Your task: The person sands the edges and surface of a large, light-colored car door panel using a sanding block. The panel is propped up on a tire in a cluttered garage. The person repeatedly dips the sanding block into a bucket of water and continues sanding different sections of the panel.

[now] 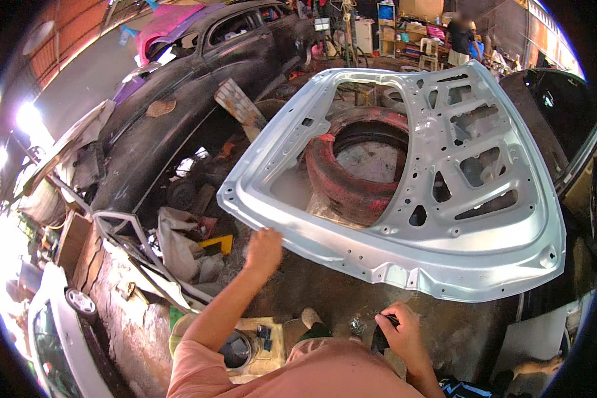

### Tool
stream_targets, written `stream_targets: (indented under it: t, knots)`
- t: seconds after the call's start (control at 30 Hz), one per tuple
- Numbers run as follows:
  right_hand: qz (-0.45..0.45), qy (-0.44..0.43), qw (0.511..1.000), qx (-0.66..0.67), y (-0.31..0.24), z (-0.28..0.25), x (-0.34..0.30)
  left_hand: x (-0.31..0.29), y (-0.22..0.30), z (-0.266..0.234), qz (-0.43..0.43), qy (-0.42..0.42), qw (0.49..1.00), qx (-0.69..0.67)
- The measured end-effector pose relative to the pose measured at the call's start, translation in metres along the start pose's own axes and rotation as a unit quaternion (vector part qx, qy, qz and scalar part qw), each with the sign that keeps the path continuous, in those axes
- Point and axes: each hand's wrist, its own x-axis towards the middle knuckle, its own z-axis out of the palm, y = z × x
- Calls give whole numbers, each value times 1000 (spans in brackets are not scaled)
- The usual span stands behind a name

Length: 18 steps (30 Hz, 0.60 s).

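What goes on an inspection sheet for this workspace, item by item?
Surface: dark, stained floor.
Job's things: silver panel with one large opening and smaller cutouts.
Clutter: red-marked tyre seen through the opening; pale sheet, yellow piece and tilted board left of the panel.
Left grip: at the panel's near-left edge; contact unclear.
Right grip: curled around a dark thing, kind unclear.
Cables: nothing seen for certain.
Surroundings: black car at upper left, white car at lower left, person at the back.
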Motion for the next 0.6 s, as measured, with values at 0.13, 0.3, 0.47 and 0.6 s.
stream_targets:
  t: [0.13, 0.3, 0.47, 0.6]
  knots:
    - [-29, -30, 999, 10, 18, -5, -20, -18, 82, -46, 80, 25, 993, -81]
    - [-33, -20, 999, 17, 8, -14, -33, -35, 135, -84, 100, 39, 972, -208]
    - [15, 34, 998, 58, 32, -18, -46, -67, 191, -98, 67, 110, 892, -434]
    - [133, 70, 968, 199, 51, -11, -56, -114, 216, -101, -69, 20, 758, -648]
